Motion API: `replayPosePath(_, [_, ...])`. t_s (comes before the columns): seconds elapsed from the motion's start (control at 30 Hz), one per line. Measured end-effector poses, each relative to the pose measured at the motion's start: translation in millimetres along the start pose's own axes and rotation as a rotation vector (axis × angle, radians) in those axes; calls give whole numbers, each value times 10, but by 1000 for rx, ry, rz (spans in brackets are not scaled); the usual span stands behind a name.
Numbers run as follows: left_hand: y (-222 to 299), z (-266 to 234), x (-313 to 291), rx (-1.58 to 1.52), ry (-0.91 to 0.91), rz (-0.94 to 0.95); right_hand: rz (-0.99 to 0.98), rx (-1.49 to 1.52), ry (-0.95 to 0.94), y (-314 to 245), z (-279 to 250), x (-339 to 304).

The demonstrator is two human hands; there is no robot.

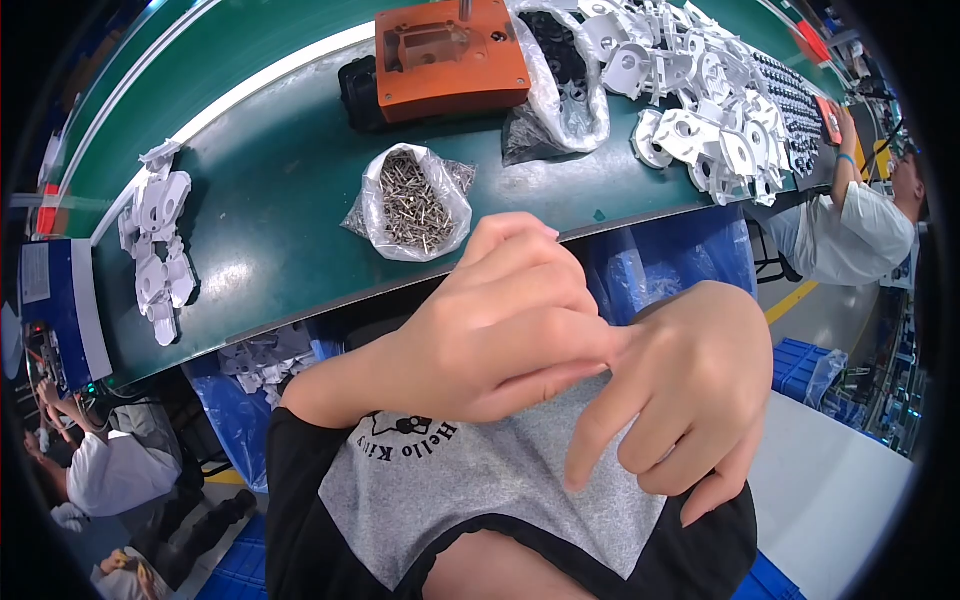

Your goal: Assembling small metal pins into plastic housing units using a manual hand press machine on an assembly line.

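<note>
Both my hands are raised in front of my chest, between me and the bench edge. My left hand (pixel 510 325) is closed, with the tips of its thumb and index finger meeting the base of the right hand's fingers. Whatever lies in that pinch is hidden. My right hand (pixel 695 385) hangs palm down with its fingers loosely bent and apart, and no object shows in it. Nearest beyond the left hand is an open clear plastic bag of metal screws (pixel 415 208), sitting on the green bench (pixel 290 215).
An orange fixture block (pixel 455 85) stands at the back, beside a bag of black parts (pixel 560 55). White plastic parts (pixel 715 140) are heaped at right; a stack (pixel 160 250) lies at left. Blue-lined bins (pixel 675 255) sit below the bench. A co-worker (pixel 850 225) is at right.
</note>
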State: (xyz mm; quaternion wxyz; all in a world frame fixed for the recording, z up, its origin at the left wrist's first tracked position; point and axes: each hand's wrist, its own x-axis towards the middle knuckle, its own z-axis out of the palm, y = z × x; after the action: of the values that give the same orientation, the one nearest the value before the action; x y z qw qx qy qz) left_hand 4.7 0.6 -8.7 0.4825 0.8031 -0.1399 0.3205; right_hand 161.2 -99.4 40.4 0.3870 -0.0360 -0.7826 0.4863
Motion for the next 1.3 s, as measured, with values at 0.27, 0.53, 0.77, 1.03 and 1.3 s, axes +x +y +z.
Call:
replayPosePath(0.27, [-6, 31, -8, 196, 40, 92, 18, -15, 13, -11, 5, 2])
replayPosePath(0.53, [3, 47, -8, 198, 77, 100, 17, -35, -8, -8, -4, 11])
replayPosePath(0.77, [3, 20, -8, 286, 41, 103, 32, -49, -8, -5, -3, 0])
replayPosePath(1.03, [96, -88, 51, 378, -44, 58, 76, -96, -30, -6, 0, -20])
replayPosePath(1.3, [81, -100, 53, 542, 30, 186, 82, -72, -45, 15, -9, -16])
